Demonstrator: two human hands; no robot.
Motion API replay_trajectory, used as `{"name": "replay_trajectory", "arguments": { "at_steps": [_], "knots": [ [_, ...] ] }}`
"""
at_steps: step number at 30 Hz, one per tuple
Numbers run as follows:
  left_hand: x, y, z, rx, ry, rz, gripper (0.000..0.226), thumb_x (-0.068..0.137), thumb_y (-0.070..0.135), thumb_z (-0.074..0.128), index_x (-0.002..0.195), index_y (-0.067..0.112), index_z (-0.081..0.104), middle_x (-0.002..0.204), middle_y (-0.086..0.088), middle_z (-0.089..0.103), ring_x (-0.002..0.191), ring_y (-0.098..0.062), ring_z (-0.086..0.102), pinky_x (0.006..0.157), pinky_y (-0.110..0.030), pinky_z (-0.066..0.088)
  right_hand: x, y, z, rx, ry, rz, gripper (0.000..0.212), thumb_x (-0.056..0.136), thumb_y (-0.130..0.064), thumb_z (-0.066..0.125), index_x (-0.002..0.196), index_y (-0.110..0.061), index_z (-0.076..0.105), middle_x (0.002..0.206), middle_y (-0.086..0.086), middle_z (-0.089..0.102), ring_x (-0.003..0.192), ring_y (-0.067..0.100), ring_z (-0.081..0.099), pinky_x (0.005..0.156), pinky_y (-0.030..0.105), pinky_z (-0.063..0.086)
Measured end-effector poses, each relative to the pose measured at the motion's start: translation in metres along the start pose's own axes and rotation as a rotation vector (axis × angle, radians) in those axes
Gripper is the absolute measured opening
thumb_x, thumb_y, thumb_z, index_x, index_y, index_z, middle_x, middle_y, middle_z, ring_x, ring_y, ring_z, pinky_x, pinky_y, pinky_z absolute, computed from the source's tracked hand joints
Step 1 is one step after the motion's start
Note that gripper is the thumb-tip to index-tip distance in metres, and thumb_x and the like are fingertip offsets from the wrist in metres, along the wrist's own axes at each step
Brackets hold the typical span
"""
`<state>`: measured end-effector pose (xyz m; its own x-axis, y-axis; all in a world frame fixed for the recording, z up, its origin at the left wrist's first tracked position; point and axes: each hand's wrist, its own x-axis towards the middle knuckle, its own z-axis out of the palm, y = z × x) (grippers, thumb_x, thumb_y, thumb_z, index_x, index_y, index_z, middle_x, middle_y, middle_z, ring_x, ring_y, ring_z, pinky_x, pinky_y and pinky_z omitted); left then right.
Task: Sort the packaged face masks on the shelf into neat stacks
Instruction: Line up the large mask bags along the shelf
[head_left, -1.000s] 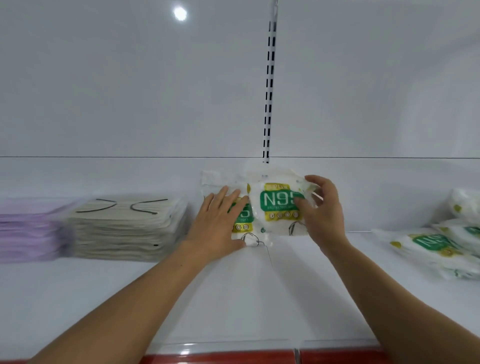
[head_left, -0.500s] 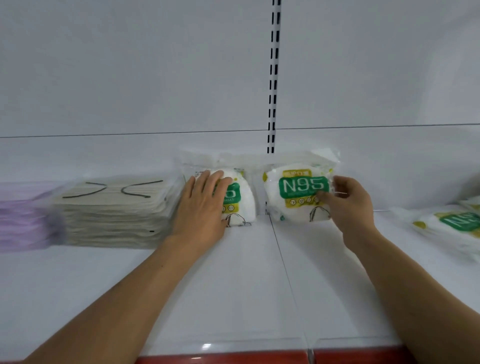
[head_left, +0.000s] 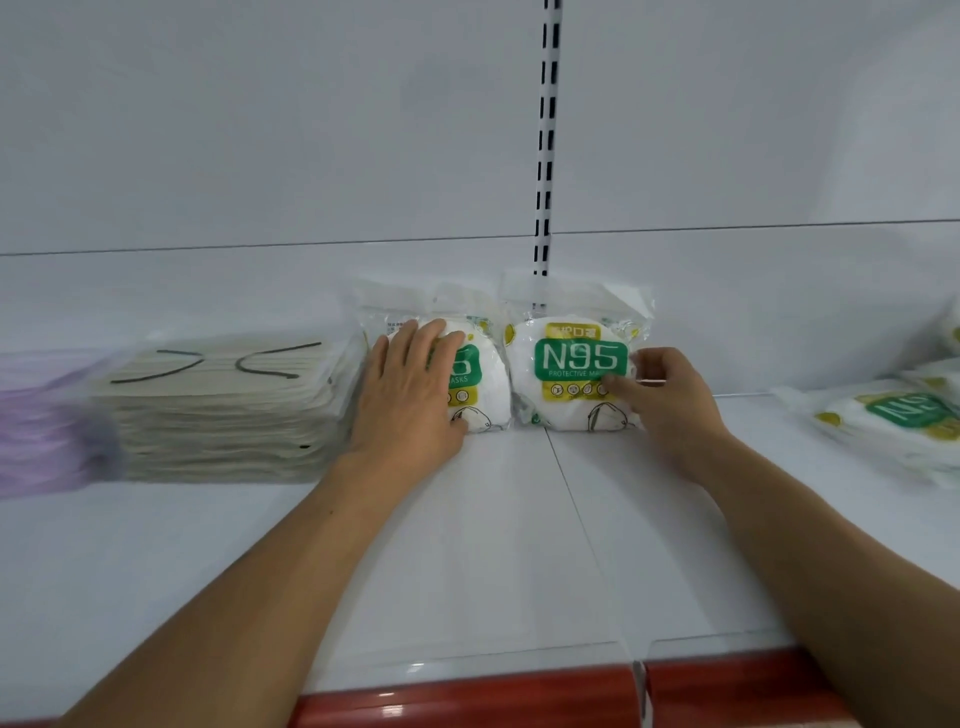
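Two white N95 mask packs with green labels stand upright against the back wall of the white shelf. My left hand lies flat with straight fingers on the front of the left pack. My right hand pinches the right edge of the right pack, thumb on its front. The two packs stand side by side and touch.
A tall stack of beige flat masks sits just left of the left pack, with a purple stack beyond it at the frame edge. Loose N95 packs lie at the far right. A red strip marks the shelf's front edge.
The right hand carried its pack from in front of the left pack to the right and set it upright beside it. The left hand stayed flat on the left pack.
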<state>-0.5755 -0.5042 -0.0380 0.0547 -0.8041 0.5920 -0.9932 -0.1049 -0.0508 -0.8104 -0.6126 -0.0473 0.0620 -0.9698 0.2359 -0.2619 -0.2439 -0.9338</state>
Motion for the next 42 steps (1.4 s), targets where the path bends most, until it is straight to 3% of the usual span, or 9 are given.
{"name": "replay_trajectory", "arguments": {
  "at_steps": [4, 6, 8, 14, 21, 24, 30, 37, 42],
  "knots": [
    [0.0, 0.002, -0.013, -0.12, 0.082, -0.015, 0.074, 0.078, 0.047, 0.073, 0.141, 0.017, 0.046, 0.148, -0.003, 0.042, 0.138, -0.028, 0.035, 0.117, -0.042, 0.018, -0.007, -0.006, -0.005, 0.022, 0.04, 0.022, 0.033, 0.086, -0.033, 0.071, 0.115, -0.022, 0.058, 0.104, -0.007, 0.063, 0.091, 0.017, 0.061, 0.078, 0.032, 0.05],
    [-0.001, 0.006, -0.02, -0.201, 0.148, 0.009, 0.064, 0.079, 0.047, 0.07, 0.134, 0.018, 0.054, 0.142, -0.001, 0.05, 0.132, -0.025, 0.043, 0.113, -0.037, 0.025, -0.013, -0.011, -0.007, 0.003, 0.098, 0.037, 0.031, 0.087, -0.037, 0.067, 0.113, -0.022, 0.061, 0.105, -0.007, 0.065, 0.095, 0.017, 0.062, 0.087, 0.037, 0.052],
    [-0.004, 0.016, -0.029, -0.308, 0.144, 0.028, 0.055, 0.082, 0.05, 0.059, 0.128, 0.02, 0.059, 0.135, 0.004, 0.056, 0.127, -0.02, 0.049, 0.106, -0.034, 0.034, -0.019, -0.018, -0.014, -0.078, 0.142, 0.037, 0.029, 0.088, -0.036, 0.064, 0.113, -0.021, 0.062, 0.105, -0.006, 0.065, 0.093, 0.015, 0.06, 0.085, 0.033, 0.05],
    [-0.017, 0.058, -0.048, -0.475, 0.066, 0.192, 0.038, 0.083, 0.049, 0.054, 0.113, 0.029, 0.069, 0.11, 0.016, 0.068, 0.1, -0.008, 0.063, 0.08, -0.022, 0.044, -0.039, -0.038, -0.062, -0.681, 0.149, -0.106, 0.029, 0.087, -0.033, 0.061, 0.114, -0.022, 0.061, 0.109, -0.006, 0.062, 0.099, 0.017, 0.058, 0.079, 0.029, 0.045],
    [-0.022, 0.153, -0.074, -0.483, -0.166, 0.391, 0.036, 0.091, 0.058, 0.049, 0.121, 0.041, 0.057, 0.121, 0.026, 0.057, 0.11, 0.004, 0.052, 0.091, -0.023, 0.042, -0.037, -0.033, -0.159, -1.044, 0.228, -0.166, 0.026, 0.089, -0.026, 0.055, 0.114, -0.021, 0.062, 0.115, 0.0, 0.061, 0.107, 0.023, 0.055, 0.082, 0.033, 0.044],
    [-0.016, 0.212, -0.075, -0.481, -0.236, 0.433, 0.036, 0.092, 0.058, 0.047, 0.123, 0.042, 0.056, 0.124, 0.024, 0.056, 0.113, 0.0, 0.052, 0.086, -0.024, 0.039, -0.035, -0.024, -0.208, -1.161, 0.23, -0.158, 0.029, 0.087, -0.02, 0.055, 0.116, -0.02, 0.061, 0.116, 0.002, 0.06, 0.111, 0.024, 0.053, 0.085, 0.036, 0.044],
    [0.017, 0.329, -0.057, -0.535, -0.341, 0.408, 0.043, 0.092, 0.054, 0.05, 0.131, 0.037, 0.053, 0.134, 0.019, 0.053, 0.119, -0.007, 0.053, 0.093, -0.03, 0.045, -0.03, 0.012, -0.302, -1.186, 0.254, -0.083, 0.038, 0.087, -0.026, 0.057, 0.125, -0.021, 0.057, 0.131, 0.001, 0.053, 0.124, 0.024, 0.044, 0.098, 0.037, 0.04],
    [0.055, 0.401, -0.009, -0.589, -0.469, 0.231, 0.076, 0.089, 0.062, 0.054, 0.151, 0.025, 0.03, 0.153, 0.005, 0.033, 0.136, -0.018, 0.038, 0.106, -0.038, 0.039, -0.021, 0.043, -0.349, -1.078, 0.188, -0.021, 0.059, 0.094, -0.051, 0.049, 0.146, -0.026, 0.038, 0.152, 0.002, 0.036, 0.139, 0.027, 0.031, 0.11, 0.042, 0.031],
    [0.078, 0.442, 0.007, -0.553, -0.5, 0.003, 0.079, 0.089, 0.075, 0.034, 0.148, 0.022, 0.034, 0.145, -0.007, 0.048, 0.136, -0.028, 0.041, 0.113, -0.045, 0.026, -0.02, 0.056, -0.357, -0.917, 0.182, -0.012, 0.053, 0.096, -0.05, 0.047, 0.145, -0.029, 0.043, 0.153, 0.002, 0.037, 0.139, 0.028, 0.032, 0.112, 0.043, 0.031]
  ]
}}
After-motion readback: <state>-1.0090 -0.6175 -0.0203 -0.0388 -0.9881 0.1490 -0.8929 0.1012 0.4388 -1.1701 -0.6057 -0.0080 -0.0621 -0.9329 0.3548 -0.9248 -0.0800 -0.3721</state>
